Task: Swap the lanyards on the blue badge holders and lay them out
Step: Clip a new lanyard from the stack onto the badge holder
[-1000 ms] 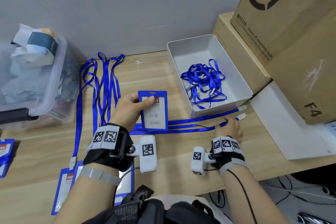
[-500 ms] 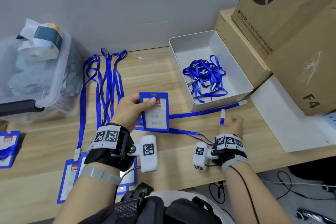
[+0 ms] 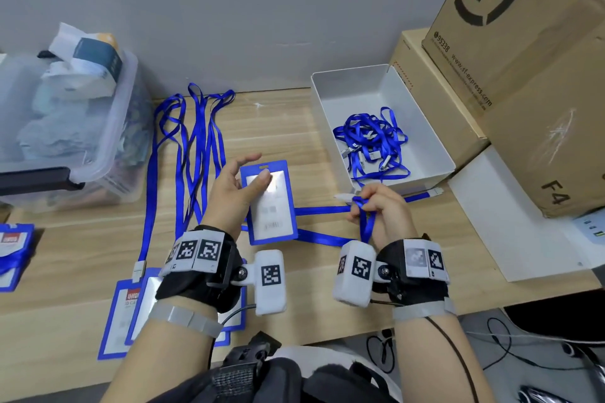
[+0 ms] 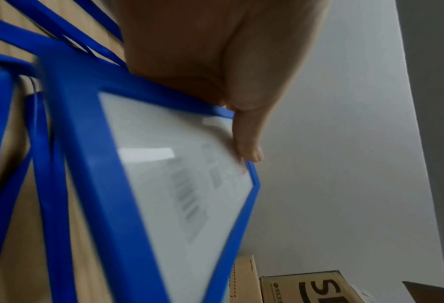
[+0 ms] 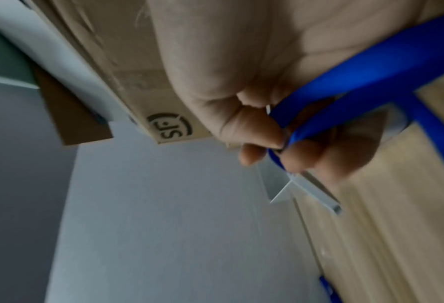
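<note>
My left hand point(image 3: 240, 185) holds a blue badge holder point(image 3: 270, 203) upright above the table, thumb on its clear front; in the left wrist view the badge holder point(image 4: 179, 184) fills the frame with the thumb point(image 4: 244, 131) on its upper edge. No lanyard hangs from its top slot. My right hand point(image 3: 370, 206) pinches a blue lanyard point(image 3: 322, 210) near its white clip end point(image 3: 343, 196); the right wrist view shows the lanyard point(image 5: 345, 98) running through the curled fingers point(image 5: 257, 135). The strap trails left under the holder and right along the tray.
A white tray point(image 3: 435, 147) holds a tangle of blue lanyards point(image 3: 371, 141). Several lanyards point(image 3: 196, 147) with badge holders point(image 3: 124, 311) lie laid out at left. A clear storage bin point(image 3: 65, 127) stands far left, cardboard boxes point(image 3: 523, 75) right. Another badge point(image 3: 13, 252) lies at the left edge.
My right hand has lifted the lanyard's clip end off the table and drawn it left toward the badge holder. The left hand has tilted the holder slightly and its fingers have spread.
</note>
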Available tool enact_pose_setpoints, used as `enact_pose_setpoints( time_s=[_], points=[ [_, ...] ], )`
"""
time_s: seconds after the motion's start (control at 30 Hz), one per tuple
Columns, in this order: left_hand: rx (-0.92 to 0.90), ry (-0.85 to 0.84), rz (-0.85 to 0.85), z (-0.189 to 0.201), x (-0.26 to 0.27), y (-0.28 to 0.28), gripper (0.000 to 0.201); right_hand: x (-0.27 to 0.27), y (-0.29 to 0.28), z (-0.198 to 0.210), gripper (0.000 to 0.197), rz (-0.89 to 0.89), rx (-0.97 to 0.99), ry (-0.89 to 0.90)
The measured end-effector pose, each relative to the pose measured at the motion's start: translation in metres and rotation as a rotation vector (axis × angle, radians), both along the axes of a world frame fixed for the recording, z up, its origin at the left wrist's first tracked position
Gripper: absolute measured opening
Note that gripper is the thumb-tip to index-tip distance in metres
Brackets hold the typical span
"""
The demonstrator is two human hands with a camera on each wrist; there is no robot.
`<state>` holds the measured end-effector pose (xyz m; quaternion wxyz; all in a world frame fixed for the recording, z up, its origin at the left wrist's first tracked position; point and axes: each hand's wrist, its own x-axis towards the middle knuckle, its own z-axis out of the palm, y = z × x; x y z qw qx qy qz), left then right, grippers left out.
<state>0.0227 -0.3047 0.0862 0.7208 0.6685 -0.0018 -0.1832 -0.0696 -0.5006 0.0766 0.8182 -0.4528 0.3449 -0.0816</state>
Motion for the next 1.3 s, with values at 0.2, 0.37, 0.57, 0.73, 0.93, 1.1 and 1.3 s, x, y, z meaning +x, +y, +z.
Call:
enact_pose_setpoints(
  time_s=[0.2, 0.37, 0.57, 0.73, 0.93, 1.1, 1.3],
  points=[
    [0.017, -0.015, -0.125, 0.003, -0.002, 0.002, 0.024, 0.014, 0.025, 0.039, 0.023, 0.418, -0.27, -0.249],
    [0.097, -0.073, -0.24, 0.01, -0.005, 0.008, 0.028, 0.026, 0.037, 0.043, 0.027, 0.459, -0.345, -0.362],
    [0.167, -0.126, -0.327, 0.018, -0.009, 0.012, 0.029, 0.033, 0.051, 0.042, 0.019, 0.464, -0.325, -0.377],
    [0.161, -0.195, -0.291, 0.022, -0.011, 0.018, 0.021, 0.032, 0.058, 0.043, 0.027, 0.527, -0.489, -0.329],
    [0.133, -0.213, -0.279, 0.025, -0.014, 0.021, 0.022, 0.031, 0.058, 0.038, 0.024, 0.552, -0.711, -0.28],
    [0.195, -0.207, -0.248, 0.022, -0.014, 0.02, 0.012, 0.031, 0.061, 0.036, 0.017, 0.519, -0.983, -0.239],
    [0.201, -0.19, -0.26, 0.019, -0.014, 0.02, 0.01, 0.029, 0.061, 0.038, 0.02, 0.537, -0.969, -0.187]
  ],
)
